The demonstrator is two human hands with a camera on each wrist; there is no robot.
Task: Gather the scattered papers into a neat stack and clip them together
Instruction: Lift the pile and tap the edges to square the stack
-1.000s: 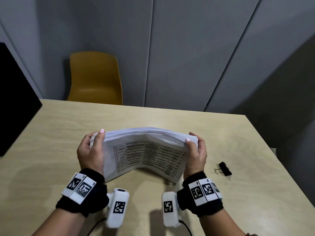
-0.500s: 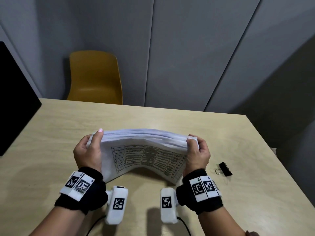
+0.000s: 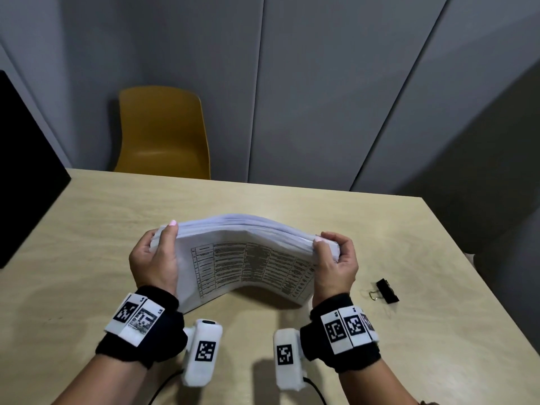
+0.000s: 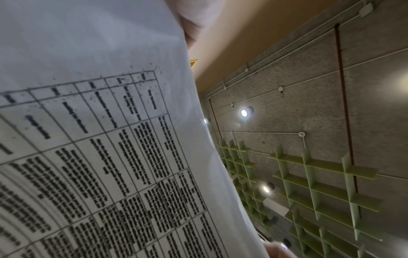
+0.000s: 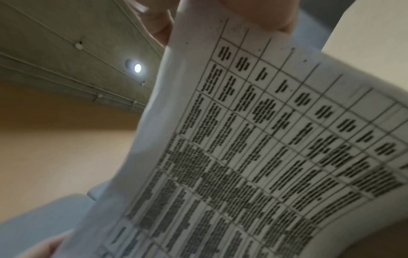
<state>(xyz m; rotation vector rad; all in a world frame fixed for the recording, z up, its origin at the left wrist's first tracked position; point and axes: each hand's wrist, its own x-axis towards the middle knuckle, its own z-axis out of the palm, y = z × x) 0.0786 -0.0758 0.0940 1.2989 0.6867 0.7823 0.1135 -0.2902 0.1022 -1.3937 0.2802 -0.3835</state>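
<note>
Papers: first the light wood tabletop [image 3: 321, 217], biggest thing here, w/ a mustard-yellow plastic chair [image 3: 163, 130] behind its far edge and a black flat panel [image 3: 23, 171] at its left edge. Grey wall panels at the back.

White printed paper stack [image 3: 248, 258] is near the front-middle of the tabletop, standing on its lower long edge, bowed into an arch so the middle of that edge lifts off the wood while the two ends look to be touching down. Printed table grid faces the person; sheet edges at the top look roughly level but slightly fanned.

Left hand [image 3: 155, 261] grips the stack's left end, thumb on the near face, fingers curled round the back. Right hand [image 3: 336, 264] grips the right end, fingers clenched over the top corner. Both wrists carry black bands w/ white marker tags and white camera pods.

Wrist views: mostly the printed sheet [image 4: 99, 139] [image 5: 264, 139] close up, blurred fingertips at the edges, ceiling lights behind.

Small black binder clip [image 3: 387, 290] w/ wire handles lies flat near the tabletop's right edge, just right of the right hand, not touching paper.
</note>
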